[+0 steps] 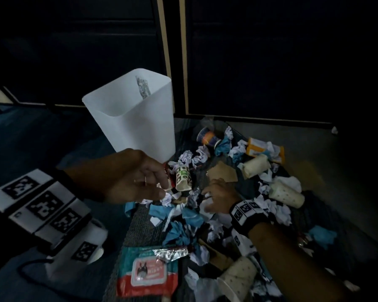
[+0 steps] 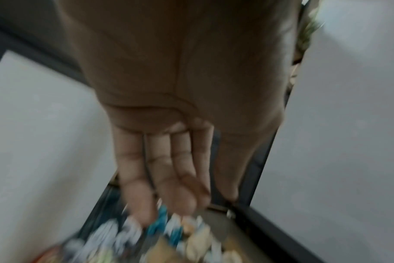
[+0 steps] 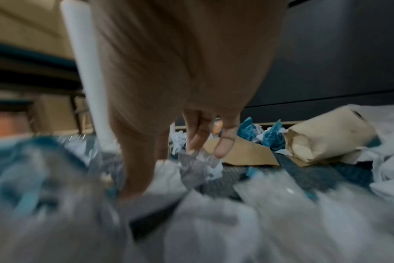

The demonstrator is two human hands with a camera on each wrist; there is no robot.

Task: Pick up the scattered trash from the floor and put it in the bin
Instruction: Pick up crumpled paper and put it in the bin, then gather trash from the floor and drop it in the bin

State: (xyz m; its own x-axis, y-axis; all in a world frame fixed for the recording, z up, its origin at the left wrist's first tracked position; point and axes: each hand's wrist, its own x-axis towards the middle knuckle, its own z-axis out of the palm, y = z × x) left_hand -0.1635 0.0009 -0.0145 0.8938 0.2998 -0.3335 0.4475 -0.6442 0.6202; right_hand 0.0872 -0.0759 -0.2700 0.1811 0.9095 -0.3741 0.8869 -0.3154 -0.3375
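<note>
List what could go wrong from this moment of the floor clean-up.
The tall white plastic bin stands right beside the open left hand; a careless swing might tip it. The right hand is down among mixed crumpled white paper balls, so it may grab loosely and drop scraps on the way.

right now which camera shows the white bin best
The head view: the white bin stands whole there, open top visible with a strip of foil inside, just beyond the left hand. The right wrist view catches only a blurred white edge of it behind the right hand. The left wrist view does not clearly show it.
</note>
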